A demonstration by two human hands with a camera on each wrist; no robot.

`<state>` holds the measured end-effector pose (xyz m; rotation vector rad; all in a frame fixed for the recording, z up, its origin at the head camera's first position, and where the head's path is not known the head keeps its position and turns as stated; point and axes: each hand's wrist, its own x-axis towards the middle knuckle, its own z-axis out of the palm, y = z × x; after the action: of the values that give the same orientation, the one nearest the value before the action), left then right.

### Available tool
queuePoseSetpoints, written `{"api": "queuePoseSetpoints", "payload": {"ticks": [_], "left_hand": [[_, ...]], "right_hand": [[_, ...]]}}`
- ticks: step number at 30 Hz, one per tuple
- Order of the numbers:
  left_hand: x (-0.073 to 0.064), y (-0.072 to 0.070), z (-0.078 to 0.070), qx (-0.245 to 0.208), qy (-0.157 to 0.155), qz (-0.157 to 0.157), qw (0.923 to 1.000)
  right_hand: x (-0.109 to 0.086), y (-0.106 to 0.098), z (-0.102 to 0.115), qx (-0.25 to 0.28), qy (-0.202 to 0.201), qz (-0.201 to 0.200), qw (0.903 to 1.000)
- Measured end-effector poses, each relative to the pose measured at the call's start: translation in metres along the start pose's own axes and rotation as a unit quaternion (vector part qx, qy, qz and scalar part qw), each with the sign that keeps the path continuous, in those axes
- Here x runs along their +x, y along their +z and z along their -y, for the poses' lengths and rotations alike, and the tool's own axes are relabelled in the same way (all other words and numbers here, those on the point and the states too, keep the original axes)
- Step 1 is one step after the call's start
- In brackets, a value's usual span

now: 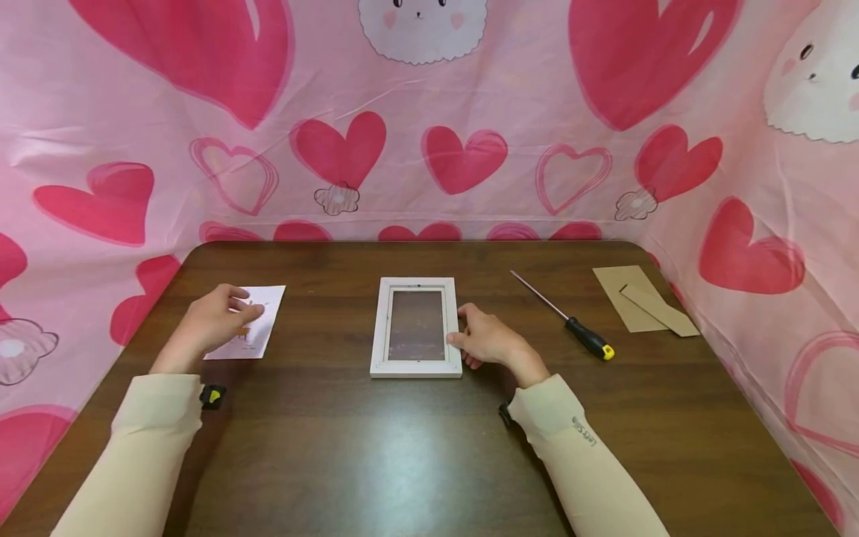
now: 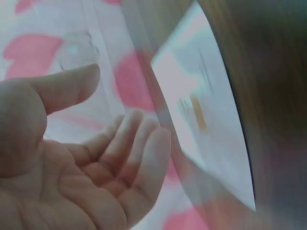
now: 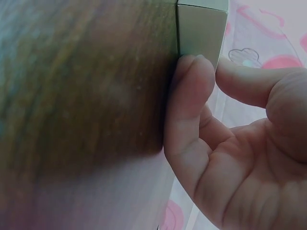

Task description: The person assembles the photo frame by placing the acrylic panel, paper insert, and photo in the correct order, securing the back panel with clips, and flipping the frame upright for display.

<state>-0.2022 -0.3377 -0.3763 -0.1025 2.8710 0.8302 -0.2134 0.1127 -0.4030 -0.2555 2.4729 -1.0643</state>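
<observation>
A white picture frame [image 1: 417, 368] lies on the brown table, with a dark pane showing inside its border. My right hand [image 1: 495, 339] grips its right side, thumb on the top face and fingers against the outer edge. The right wrist view shows the index fingertip touching the frame's side wall [image 3: 201, 33]. At the left, a white sheet of paper [image 1: 270, 319] with a small printed picture lies on the table. Over it hovers my left hand [image 1: 211, 322], fingers loosely bent, holding nothing; in the left wrist view a gap separates thumb and fingers.
A screwdriver [image 1: 582, 333] with a black and yellow handle lies right of the frame. Farther right is a tan backing board [image 1: 620, 298] with a narrow tan strip [image 1: 661, 312] across it. Pink heart-patterned cloth [image 1: 463, 89] surrounds the table's back and sides.
</observation>
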Motion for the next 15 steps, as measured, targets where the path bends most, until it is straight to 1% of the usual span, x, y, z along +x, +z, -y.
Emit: {"api": "queuePoseSetpoints", "payload": {"ticks": [2, 4, 7, 11, 15], "left_hand": [[-0.002, -0.009, 0.015, 0.025, -0.02, -0.012, 0.9994], [-0.004, -0.015, 0.027, 0.048, -0.038, -0.018, 0.998], [-0.008, -0.019, 0.04, 0.07, -0.058, -0.006, 0.9959], [-0.011, -0.017, 0.049, 0.095, -0.072, 0.025, 0.9925], [-0.012, -0.014, 0.049, 0.106, -0.083, 0.041, 0.99]], "right_hand": [[0.0, 0.0, -0.001, 0.0, -0.001, 0.0, 1.0], [0.0, 0.0, -0.002, 0.0, -0.001, 0.0, 1.0], [0.0, 0.0, -0.002, -0.001, -0.001, 0.0, 1.0], [0.001, 0.0, -0.002, -0.002, -0.002, 0.001, 1.0], [0.001, 0.0, -0.003, 0.0, -0.002, 0.003, 1.0]]}}
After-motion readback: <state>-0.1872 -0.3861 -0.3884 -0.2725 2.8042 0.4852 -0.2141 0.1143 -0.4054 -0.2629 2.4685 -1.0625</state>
